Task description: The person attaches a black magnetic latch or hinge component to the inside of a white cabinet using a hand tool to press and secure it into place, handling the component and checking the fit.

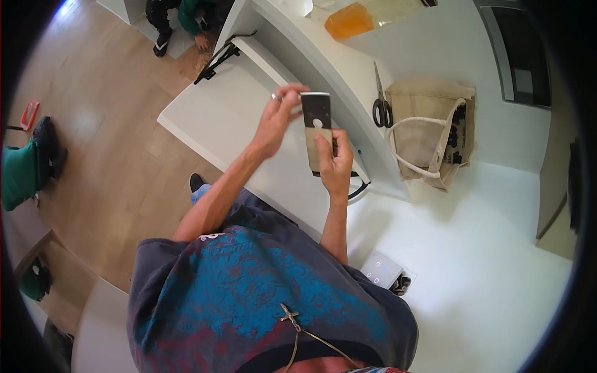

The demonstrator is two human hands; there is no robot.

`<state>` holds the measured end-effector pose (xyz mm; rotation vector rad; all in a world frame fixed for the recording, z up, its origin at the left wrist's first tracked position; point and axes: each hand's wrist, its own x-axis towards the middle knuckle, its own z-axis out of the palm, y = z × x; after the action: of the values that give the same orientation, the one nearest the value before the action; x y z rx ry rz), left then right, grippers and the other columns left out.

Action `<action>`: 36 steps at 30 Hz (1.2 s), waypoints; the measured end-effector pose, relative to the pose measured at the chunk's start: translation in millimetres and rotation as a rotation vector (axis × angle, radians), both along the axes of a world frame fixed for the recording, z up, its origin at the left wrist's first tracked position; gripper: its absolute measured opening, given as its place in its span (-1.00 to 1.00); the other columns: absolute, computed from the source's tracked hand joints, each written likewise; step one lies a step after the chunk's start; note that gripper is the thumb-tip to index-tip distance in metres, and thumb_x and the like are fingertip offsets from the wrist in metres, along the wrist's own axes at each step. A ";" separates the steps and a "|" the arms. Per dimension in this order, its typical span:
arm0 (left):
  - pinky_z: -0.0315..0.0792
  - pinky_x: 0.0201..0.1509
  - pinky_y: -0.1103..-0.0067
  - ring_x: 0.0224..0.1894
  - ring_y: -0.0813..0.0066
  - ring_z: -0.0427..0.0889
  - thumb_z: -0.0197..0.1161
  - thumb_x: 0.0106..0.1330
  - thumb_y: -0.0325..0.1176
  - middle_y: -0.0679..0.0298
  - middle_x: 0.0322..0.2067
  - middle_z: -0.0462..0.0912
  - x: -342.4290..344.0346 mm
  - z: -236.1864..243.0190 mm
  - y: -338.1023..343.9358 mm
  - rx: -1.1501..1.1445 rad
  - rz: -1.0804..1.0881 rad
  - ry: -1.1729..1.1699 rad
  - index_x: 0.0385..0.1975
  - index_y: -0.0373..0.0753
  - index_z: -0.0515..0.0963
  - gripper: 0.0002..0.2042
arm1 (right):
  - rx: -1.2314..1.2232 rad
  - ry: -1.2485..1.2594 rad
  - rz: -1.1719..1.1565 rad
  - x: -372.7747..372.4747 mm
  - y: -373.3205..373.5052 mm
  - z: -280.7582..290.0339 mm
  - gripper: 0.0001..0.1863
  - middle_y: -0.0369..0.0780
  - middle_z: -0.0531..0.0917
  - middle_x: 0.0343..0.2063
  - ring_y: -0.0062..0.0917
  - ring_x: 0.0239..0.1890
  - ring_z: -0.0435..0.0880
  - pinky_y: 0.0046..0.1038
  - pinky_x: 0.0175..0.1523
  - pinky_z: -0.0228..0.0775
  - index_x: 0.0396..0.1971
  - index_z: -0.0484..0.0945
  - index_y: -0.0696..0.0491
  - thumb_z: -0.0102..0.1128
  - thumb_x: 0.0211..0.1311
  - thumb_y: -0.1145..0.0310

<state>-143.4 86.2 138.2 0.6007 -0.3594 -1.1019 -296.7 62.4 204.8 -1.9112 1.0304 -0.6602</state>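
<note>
My right hand [336, 165] grips a slim rectangular box [318, 130], dark on its upper part and beige below, with a pale round spot between. The thumb lies across its front, and the other fingers wrap round its right edge. Beside the upper left edge of the box is my left hand [277, 121], fingers loosely apart and slightly blurred, with a ring on one. Whether its fingertips touch the box cannot be made out. Both hands are over a white flap door [217, 115] that hangs open from a white cabinet.
Black scissors [382, 112], a beige cloth bag [416, 105] with rope handles and a bottle of orange liquid [354, 20] rest on the white surface. A switch panel [380, 269] hangs loose by a wall opening. Another person's hand [202, 42] is near the floor at the back.
</note>
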 end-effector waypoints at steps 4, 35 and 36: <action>0.41 0.17 0.44 0.07 0.46 0.51 0.00 0.54 -0.09 0.25 0.08 0.48 33.9 15.0 -49.7 -0.055 0.153 0.042 0.12 -0.22 0.34 -0.64 | 0.069 -0.135 0.067 -16.6 -8.8 -12.4 -0.81 -0.19 0.66 -0.29 -0.60 -0.37 0.63 -0.55 -0.24 0.47 -0.18 0.39 0.11 0.09 0.46 0.30; 0.44 -0.58 0.69 -0.39 0.66 0.60 0.03 0.49 0.06 0.30 -0.27 0.61 10.0 -8.2 -70.7 -0.119 0.129 0.178 0.03 -0.12 0.37 -0.62 | 0.027 0.189 0.198 68.4 -48.0 15.4 -0.72 -0.19 0.65 -0.35 -0.53 -0.47 0.64 -0.42 -0.32 0.47 0.11 0.32 0.10 -0.12 0.50 0.35; 0.40 -0.62 0.72 -0.44 0.68 0.57 0.05 0.48 0.05 0.33 -0.32 0.60 9.5 -7.7 -73.1 -0.132 0.139 0.208 -0.02 -0.11 0.38 -0.64 | 0.022 0.196 0.192 69.7 -49.6 15.5 -0.71 -0.19 0.65 -0.34 -0.52 -0.47 0.64 -0.41 -0.32 0.47 0.12 0.32 0.09 -0.12 0.50 0.36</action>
<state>-133.9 13.1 130.5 0.3838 -0.2046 -0.9886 -227.0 12.8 220.3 -2.0551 0.9531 -0.3561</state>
